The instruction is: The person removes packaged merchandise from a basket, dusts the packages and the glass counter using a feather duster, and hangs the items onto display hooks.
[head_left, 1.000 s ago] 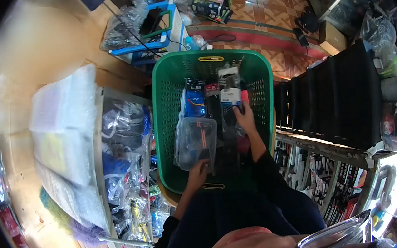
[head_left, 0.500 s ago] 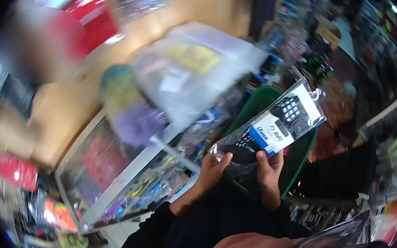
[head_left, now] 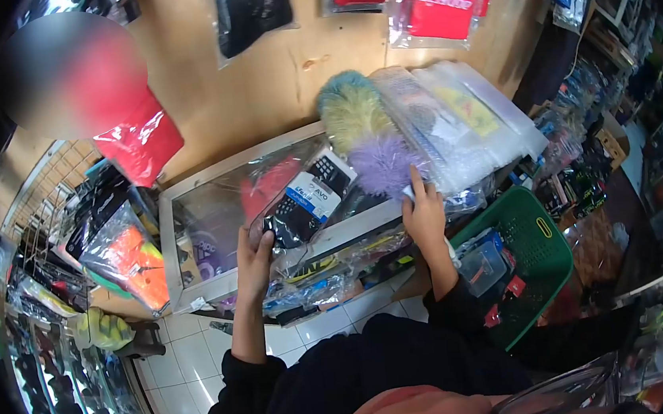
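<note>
In my left hand [head_left: 253, 256] is a clear plastic packet [head_left: 311, 197], pinched by its lower end. Inside is a black knitted-looking item with white dots and checks, behind a white and blue AVO label; its exact kind does not show. The packet is tilted above the glass top of a white-framed display case [head_left: 262, 154]. My right hand [head_left: 426, 215] is closed around the pale handle of a fluffy duster [head_left: 378, 154], just below its purple end. The duster head, teal, yellow and purple, lies on the case beside plastic-wrapped packs [head_left: 458, 115].
A green basket [head_left: 545, 226] holding a clear box and small items stands at my right. Packets, including a red one [head_left: 440, 5], hang on the wooden wall. Bagged orange goods [head_left: 133, 258] and a wire rack are at the left. White floor tiles [head_left: 204, 379] show below.
The packet has gone from both hands to my left hand alone, moving left over the case. My right hand has let go of it and taken the duster's handle. The view has turned.
</note>
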Tool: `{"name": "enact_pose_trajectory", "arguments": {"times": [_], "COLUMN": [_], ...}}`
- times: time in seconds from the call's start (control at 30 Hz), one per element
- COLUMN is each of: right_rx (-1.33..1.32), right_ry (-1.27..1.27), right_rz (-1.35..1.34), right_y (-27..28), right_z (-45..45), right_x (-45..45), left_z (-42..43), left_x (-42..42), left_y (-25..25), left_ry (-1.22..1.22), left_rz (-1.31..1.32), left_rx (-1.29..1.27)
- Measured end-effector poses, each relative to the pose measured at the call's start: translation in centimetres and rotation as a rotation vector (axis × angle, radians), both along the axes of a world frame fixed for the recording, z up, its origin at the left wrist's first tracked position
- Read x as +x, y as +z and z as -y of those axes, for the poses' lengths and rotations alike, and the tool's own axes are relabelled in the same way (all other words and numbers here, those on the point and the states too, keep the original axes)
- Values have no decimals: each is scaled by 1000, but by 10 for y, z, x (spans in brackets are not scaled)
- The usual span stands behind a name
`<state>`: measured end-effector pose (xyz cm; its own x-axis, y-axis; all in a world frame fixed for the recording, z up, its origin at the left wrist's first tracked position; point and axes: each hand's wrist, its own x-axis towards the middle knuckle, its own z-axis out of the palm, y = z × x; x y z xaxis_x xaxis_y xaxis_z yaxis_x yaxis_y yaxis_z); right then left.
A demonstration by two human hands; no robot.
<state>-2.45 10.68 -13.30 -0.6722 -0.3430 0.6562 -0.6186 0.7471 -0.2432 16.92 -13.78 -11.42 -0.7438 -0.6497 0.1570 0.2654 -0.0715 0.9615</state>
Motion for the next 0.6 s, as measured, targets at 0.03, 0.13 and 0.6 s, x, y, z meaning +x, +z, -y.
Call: {"name": "enact_pose_trajectory", "arguments": {"times": [0.03,0.13,0.6], "right_rx": [30,-137,9], "right_ry": [-55,-9,185], "right_rz": [90,231,55], "right_y": [2,12,-30], "right_z": [4,5,-22], "right_x": [-1,9,151], "left_z": [13,54,56], "left_x": [0,1,34], "left_y": [-5,-18,-20], "left_ry": [5,53,172], "left_rz": [-6,325,499], "left_rx": [2,-407,-1273]}}
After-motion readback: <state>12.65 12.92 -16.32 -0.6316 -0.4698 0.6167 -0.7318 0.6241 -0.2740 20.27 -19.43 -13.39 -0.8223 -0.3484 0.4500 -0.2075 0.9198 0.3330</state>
